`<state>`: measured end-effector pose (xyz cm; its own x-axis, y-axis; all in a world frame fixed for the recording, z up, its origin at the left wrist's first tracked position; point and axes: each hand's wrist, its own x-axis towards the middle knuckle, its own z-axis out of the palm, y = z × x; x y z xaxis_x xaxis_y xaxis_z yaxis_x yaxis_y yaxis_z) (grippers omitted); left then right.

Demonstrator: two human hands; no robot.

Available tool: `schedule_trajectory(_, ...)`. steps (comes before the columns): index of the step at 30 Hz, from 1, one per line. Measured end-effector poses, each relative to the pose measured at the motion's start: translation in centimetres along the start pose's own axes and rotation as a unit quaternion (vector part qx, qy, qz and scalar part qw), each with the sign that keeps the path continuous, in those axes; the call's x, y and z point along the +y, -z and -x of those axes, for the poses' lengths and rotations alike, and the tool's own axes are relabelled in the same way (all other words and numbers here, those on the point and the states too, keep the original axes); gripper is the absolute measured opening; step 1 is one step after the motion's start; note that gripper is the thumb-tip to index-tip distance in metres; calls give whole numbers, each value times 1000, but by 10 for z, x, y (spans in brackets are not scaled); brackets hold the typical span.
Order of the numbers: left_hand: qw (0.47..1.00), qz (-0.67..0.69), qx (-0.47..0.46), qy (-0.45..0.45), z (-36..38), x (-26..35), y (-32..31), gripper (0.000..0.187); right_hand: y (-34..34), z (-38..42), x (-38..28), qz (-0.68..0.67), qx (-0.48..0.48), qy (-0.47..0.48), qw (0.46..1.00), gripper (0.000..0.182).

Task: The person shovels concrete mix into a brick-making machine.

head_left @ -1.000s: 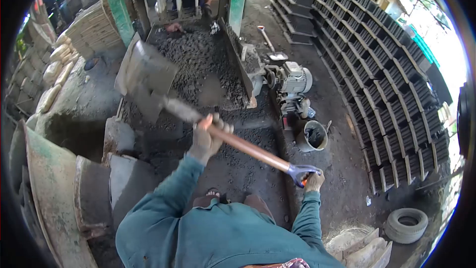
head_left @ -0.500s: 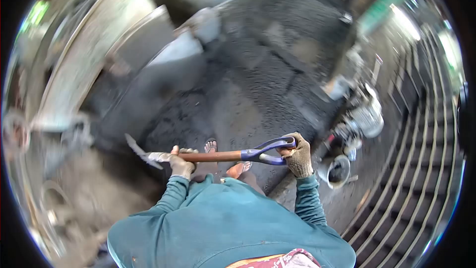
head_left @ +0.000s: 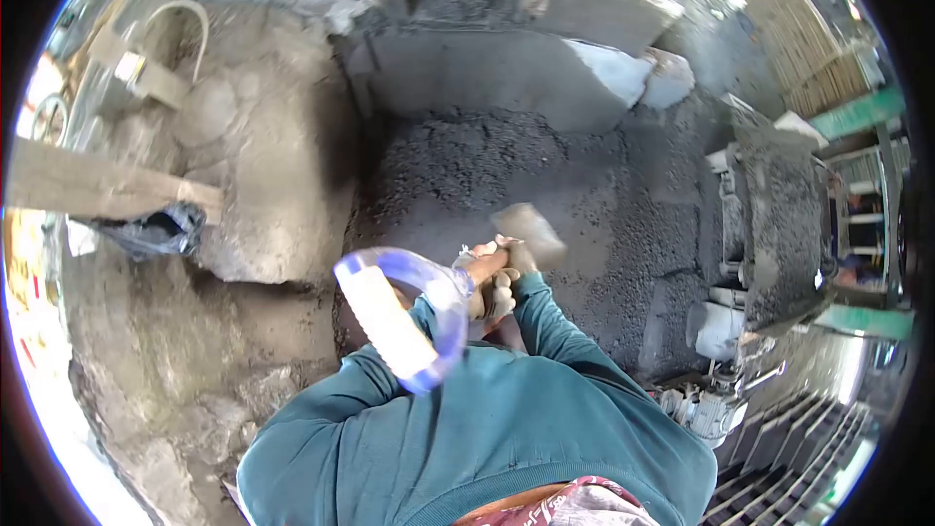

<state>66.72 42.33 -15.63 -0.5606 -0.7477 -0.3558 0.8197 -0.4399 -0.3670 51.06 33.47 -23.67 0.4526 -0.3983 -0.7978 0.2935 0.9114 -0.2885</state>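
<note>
Both your hands [head_left: 495, 284] clamp fingers on shovel [head_left: 409, 317] shaft; blade [head_left: 531, 232] over gravel [head_left: 467, 161]. Grip's bunched, so swing could twist & spill.

Worn on the head, looking steeply down past the chest, close above the gloved hands [head_left: 495, 284]; fisheye edges curve, dark gravel heap [head_left: 467, 161] just beyond them.

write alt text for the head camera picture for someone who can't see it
Seen from above, a person in a teal long-sleeved top grips a shovel with both gloved hands, its blue D-handle close to the camera and its blade over a heap of dark gravelly mix. Grey concrete walls surround the heap.
</note>
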Motion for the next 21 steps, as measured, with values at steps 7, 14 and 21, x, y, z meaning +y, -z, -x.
schedule_trajectory(7, 910, -189, -76, -361, 297, 42, -69, 77, -63, -14, -21, -101, 106, 220, 964, 11)
schedule_trajectory(14, 824, -244, 229, -456, 339, 64, 16, 45, -168, -108, 5, -27, 117, 177, 977, 7)
schedule_trajectory(21, 749, 73, 360, -552, 359, -74, 241, 45, -99, -253, 284, 494, 156, -64, 853, 20)
